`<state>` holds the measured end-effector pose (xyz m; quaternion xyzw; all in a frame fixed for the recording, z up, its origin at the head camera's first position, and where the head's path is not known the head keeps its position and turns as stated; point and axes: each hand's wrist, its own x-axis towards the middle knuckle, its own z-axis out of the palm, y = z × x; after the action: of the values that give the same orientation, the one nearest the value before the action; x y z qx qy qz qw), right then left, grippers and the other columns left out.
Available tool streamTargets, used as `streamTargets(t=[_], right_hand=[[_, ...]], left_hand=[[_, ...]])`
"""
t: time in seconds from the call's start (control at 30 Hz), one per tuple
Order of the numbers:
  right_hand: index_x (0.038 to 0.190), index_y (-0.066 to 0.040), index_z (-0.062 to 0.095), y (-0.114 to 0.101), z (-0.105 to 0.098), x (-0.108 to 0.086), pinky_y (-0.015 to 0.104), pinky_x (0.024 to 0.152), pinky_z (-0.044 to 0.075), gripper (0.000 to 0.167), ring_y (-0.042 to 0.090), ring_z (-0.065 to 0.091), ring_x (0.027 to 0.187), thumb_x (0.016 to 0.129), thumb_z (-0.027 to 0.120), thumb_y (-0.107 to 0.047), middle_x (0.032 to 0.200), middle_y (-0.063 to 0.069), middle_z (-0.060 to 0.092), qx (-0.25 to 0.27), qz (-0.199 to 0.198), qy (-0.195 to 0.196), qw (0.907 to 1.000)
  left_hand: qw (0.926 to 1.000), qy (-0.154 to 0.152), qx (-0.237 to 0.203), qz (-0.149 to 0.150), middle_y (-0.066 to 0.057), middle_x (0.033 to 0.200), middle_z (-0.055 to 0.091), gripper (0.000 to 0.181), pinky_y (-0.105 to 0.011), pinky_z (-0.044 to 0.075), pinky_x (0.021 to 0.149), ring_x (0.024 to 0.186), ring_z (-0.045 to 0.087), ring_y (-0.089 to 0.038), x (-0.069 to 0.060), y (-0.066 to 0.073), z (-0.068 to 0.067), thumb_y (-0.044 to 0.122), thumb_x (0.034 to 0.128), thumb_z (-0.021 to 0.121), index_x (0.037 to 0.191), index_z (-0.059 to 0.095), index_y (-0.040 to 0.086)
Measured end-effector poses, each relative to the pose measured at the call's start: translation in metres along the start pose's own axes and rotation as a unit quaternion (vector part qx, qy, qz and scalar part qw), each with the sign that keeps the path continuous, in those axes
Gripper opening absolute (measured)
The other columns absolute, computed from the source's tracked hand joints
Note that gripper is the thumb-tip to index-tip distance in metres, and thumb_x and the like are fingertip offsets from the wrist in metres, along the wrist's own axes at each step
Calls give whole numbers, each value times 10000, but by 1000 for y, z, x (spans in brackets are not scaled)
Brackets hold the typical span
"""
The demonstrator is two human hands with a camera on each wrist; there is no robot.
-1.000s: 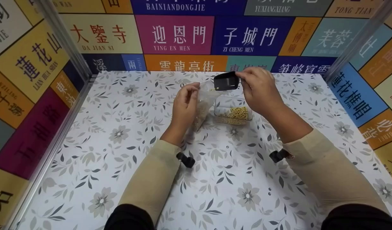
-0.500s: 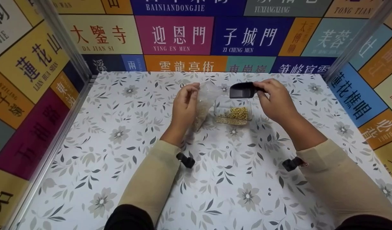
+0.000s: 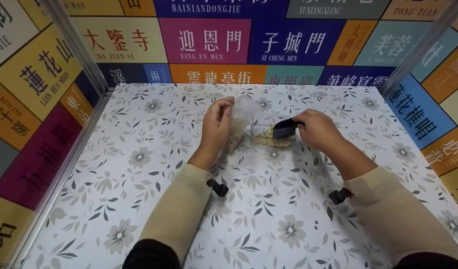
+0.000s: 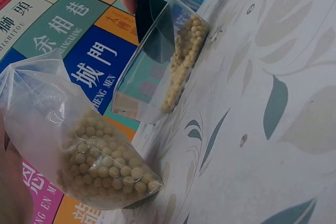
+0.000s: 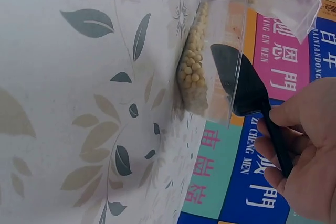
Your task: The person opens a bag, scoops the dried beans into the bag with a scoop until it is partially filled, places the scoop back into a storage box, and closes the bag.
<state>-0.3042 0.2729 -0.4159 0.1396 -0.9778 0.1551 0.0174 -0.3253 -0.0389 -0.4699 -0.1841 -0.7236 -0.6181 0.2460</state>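
My left hand (image 3: pixel 217 121) holds a clear plastic bag (image 4: pixel 63 103) upright near its top edge. Pale yellow soybeans (image 4: pixel 107 169) fill the bag's lower part. To the right of the bag stands a clear rectangular box (image 3: pixel 255 125) with a layer of soybeans (image 5: pixel 193 72) on its bottom. By its handle, my right hand (image 3: pixel 320 129) grips a black scoop (image 3: pixel 284 128). The scoop's blade slants down inside the box, its tip close to the beans in the right wrist view. Whether the tip touches them, I cannot tell.
A white table (image 3: pixel 169 220) with a grey leaf and flower print lies under everything. Colourful panels (image 3: pixel 206 41) with large characters wall it in at the back and both sides. Metal edge strips (image 3: pixel 83 56) run along the corners.
From above the bag's mouth, my right hand has moved the scoop right and then down into the box. My left hand and the bag have stayed in place.
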Motion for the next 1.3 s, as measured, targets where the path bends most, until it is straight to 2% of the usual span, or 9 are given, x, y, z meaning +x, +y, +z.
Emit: streamTargets(t=[0.17,0.5,0.87,1.1,1.3], right_hand=[[1374,-47,703,-4,2,1,620,1135,466,384,446,610,1282,1038,517,-44,1304,188,695,-183,-113,29,9998],[1318,-47,744,-12,5,-1,624,1055,495,421,451,644,1166,1006,464,-8,1207,187,715,-510,-347,210,9979],[1283,-75,768,-16,5,3,635,981,497,401,461,640,1143,955,540,-39,1179,181,713,-655,-301,15,9974],[1290,-52,757,-11,13,6,636,987,505,385,460,643,1159,972,541,-52,1182,198,706,-307,-320,41,9990],[1356,-43,719,-9,27,12,598,1066,505,387,433,635,1195,1013,542,-54,1222,202,689,247,-318,-68,9992]], left_hand=[[10000,-6,-89,19,-78,1383,697,139,-283,516,1158,1341,629,-163,0,1,0,111,1111,537,1177,642,48],[9998,63,-171,-102,-106,1380,699,134,-302,511,1166,1345,628,-205,1,1,0,78,1094,557,1168,648,13],[10000,-33,-60,13,-72,1392,690,156,-273,512,1162,1342,622,-156,-1,-1,-2,131,1119,532,1195,640,46],[10000,-23,-14,-12,-59,1389,694,149,-262,497,1177,1344,620,-146,-1,-1,-2,127,1115,535,1189,642,55],[10000,-4,-95,-3,-62,1394,693,144,-269,501,1175,1343,622,-153,-1,-1,-2,111,1111,536,1187,644,53]])
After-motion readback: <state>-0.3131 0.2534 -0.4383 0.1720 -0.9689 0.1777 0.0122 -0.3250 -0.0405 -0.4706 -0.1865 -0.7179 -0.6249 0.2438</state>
